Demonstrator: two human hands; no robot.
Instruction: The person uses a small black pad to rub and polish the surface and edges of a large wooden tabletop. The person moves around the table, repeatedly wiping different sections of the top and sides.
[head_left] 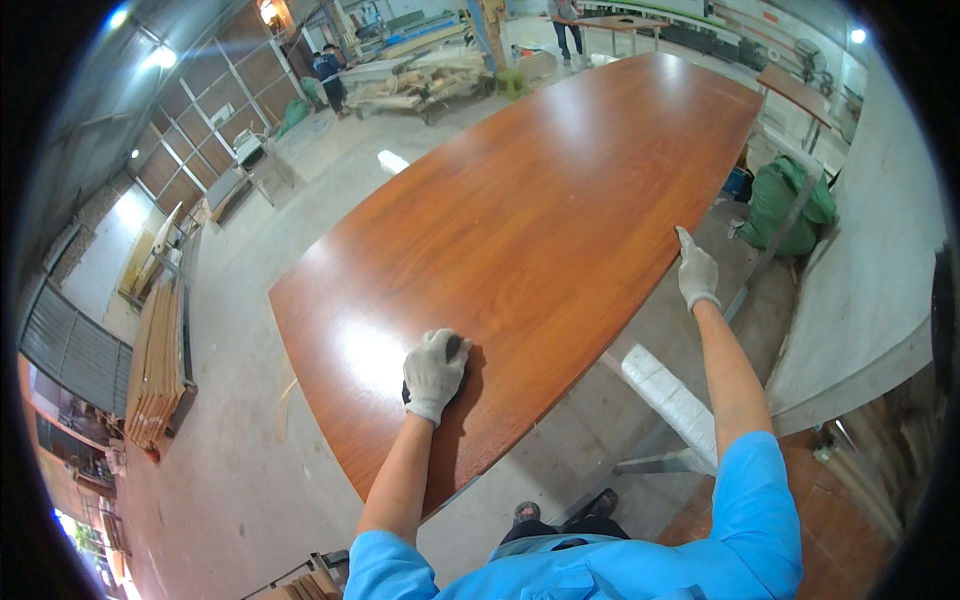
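Note:
A large reddish-brown wooden panel (pixel 540 230) with a glossy top and bowed long sides lies flat in front of me. My left hand (pixel 436 372), in a pale work glove, is closed around a dark object (pixel 458 349) and rests on the panel's near part. Most of that object is hidden under the glove, so its kind is unclear. My right hand (pixel 698 272), also gloved, is at the panel's right edge. One finger stretches forward to touch the edge, while the others are partly hidden.
White-wrapped support bars (pixel 665 395) stick out beneath the panel. Green sacks (pixel 785 208) lie on the right by a pale wall-like sheet (pixel 880 240). Stacked boards (pixel 155 365) lean at the left. Two people (pixel 329 78) stand far off near a loaded cart (pixel 425 85) and worktables.

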